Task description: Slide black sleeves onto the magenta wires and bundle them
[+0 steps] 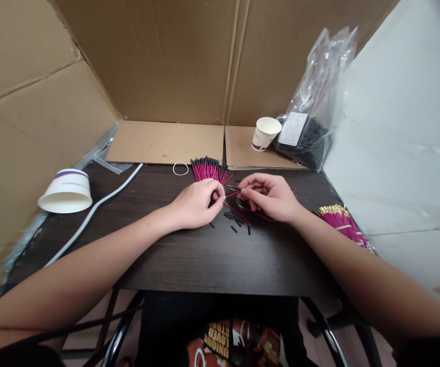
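Note:
My left hand (200,204) is closed in a pinch above the dark table, and what its fingertips hold is hidden. Facing it, my right hand (267,196) has thumb and forefinger pressed together on a thin magenta wire (232,194) that points toward the left hand. A few more magenta wires (242,216) with gold-coloured tips lie under and between the hands. Short black tubes (238,222) are scattered just below them. Behind my left hand lies a bundle of magenta wires (206,169) with black-covered ends.
On the right lies a tied bundle of gold-tipped magenta wires (342,224). A paper cup (266,134) and a clear bag of black pieces (307,135) stand at the back. Left are a tipped paper cup (67,191), a white cable (95,209) and a white ring (180,163). Cardboard (166,140) walls the back.

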The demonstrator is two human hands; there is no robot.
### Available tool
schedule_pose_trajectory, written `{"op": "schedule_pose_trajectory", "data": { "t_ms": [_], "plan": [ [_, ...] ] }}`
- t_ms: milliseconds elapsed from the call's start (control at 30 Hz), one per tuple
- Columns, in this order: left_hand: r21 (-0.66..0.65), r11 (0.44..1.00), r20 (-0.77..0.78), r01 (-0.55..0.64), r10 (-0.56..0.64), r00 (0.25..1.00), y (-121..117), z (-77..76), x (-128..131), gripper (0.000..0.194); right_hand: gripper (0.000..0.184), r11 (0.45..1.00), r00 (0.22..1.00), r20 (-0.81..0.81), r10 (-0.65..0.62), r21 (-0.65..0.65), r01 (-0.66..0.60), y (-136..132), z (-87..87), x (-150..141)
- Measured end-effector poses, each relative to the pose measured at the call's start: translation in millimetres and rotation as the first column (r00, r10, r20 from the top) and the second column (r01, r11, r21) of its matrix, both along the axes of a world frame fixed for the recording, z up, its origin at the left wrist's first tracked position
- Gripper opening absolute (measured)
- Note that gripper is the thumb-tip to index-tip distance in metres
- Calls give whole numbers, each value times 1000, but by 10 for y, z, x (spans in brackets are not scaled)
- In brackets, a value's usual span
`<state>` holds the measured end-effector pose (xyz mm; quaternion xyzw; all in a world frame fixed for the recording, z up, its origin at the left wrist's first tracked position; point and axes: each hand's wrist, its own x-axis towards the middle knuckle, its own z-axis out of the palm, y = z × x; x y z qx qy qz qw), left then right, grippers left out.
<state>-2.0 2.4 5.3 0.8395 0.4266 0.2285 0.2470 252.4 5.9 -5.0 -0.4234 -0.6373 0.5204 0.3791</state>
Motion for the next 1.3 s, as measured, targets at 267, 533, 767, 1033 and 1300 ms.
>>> {"op": "schedule_pose_trajectory", "data": {
  "t_ms": [267,533,767,1033,1300],
  "plan": [
    [-3,1000,-3,-1,1,1000,-1,0,-2,13,50,1000,999,33,-6,12,6,2,5,0],
    [-5,1000,-5,-5,5,1000,1,5,-2,13,54,1000,999,47,-5,16,4,2,-7,14],
    [-20,1000,-4,-15,15,1000,-9,23,3,14,55,1000,998,53,-15,15,14,-3,19,9],
    [-81,981,45,-174,178,983,17,88,0,15,59,989,989,64,-136,64,132,10,38,27],
    [-104,832,101,-545,554,827,305,93,-186,15,50,984,983,126,-130,140,112,19,-50,11]
  ]
}}
